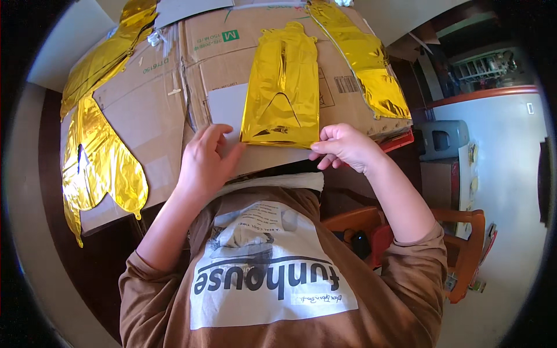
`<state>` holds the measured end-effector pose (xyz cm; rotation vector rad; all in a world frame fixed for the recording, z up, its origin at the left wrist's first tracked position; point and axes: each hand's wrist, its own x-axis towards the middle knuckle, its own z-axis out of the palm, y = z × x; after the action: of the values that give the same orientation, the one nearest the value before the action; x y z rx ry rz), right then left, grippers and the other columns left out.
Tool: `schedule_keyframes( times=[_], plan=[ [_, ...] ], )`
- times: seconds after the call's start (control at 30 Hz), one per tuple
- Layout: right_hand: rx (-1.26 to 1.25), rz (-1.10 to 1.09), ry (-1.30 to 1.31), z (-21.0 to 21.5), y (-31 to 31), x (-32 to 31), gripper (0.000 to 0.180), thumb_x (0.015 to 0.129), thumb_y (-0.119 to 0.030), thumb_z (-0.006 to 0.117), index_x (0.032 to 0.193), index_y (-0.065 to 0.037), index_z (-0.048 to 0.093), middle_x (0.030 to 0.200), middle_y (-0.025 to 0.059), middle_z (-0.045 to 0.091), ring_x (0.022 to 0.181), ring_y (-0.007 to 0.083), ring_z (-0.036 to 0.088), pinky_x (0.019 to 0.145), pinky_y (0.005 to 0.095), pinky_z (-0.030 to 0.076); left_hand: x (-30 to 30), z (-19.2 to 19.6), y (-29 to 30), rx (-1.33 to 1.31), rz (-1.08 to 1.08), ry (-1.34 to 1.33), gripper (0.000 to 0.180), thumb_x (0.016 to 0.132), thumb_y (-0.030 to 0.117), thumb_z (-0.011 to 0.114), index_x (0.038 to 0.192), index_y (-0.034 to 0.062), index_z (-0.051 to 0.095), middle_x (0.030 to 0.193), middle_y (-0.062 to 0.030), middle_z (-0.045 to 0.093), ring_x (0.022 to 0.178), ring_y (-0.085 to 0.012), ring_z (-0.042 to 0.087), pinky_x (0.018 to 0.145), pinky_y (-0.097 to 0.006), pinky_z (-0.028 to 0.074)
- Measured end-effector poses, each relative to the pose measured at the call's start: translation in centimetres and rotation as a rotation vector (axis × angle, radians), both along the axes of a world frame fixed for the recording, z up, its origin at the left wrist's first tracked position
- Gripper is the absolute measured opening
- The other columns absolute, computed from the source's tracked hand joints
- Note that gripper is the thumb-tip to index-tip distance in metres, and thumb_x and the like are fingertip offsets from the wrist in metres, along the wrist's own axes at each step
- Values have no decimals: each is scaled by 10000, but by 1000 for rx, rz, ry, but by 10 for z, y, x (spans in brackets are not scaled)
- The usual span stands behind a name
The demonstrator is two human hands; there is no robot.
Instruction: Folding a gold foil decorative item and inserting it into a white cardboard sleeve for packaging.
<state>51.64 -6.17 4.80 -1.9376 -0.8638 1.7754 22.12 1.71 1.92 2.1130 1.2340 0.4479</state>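
A shiny gold foil balloon, flat and folded into a long piece, lies in front of me on the cardboard. Its near edge is straight and faces my body. At the near right corner, my right hand pinches the foil between thumb and fingertips. My left hand is by the near left corner, thumb and fingers apart, with nothing gripped. Partly under the balloon's left side is a pale grey sheet.
Flattened cardboard covers the table. More gold foil balloons hang at the left edge and lie at the far right. A small white bundle sits far left. To my right stand a wooden chair and a grey plastic stool.
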Motion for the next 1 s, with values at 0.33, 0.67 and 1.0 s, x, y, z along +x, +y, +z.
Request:
schedule_keyframes(
  times=[0.33, 0.67, 1.0],
  plan=[
    [43, -315, 327, -21, -11, 0, 134, 949, -126, 691, 1019, -57, 601, 1016, 133, 735, 861, 175, 722, 771, 304, 594, 15, 6, 14, -525, 80, -150, 312, 920, 182, 730, 1140, -23, 647, 798, -70, 701, 635, -95, 662, 548, -251, 504],
    [90, -360, 406, -32, -20, 1, 148, 955, -122, 681, 1061, -36, 625, 992, 109, 728, 861, 172, 717, 782, 309, 592, 13, 3, 23, -904, 170, -425, 259, 952, 179, 714, 1122, 28, 590, 936, -92, 720, 670, -134, 699, 578, -251, 546],
    [75, -300, 427, -33, -16, 7, 152, 962, -131, 683, 1091, -58, 648, 982, 84, 733, 834, 145, 712, 782, 290, 588, 7, 6, 26, -1259, 234, -544, 168, 972, 206, 692, 1066, 91, 612, 988, -100, 738, 722, -158, 733, 582, -246, 563]
  ],
)
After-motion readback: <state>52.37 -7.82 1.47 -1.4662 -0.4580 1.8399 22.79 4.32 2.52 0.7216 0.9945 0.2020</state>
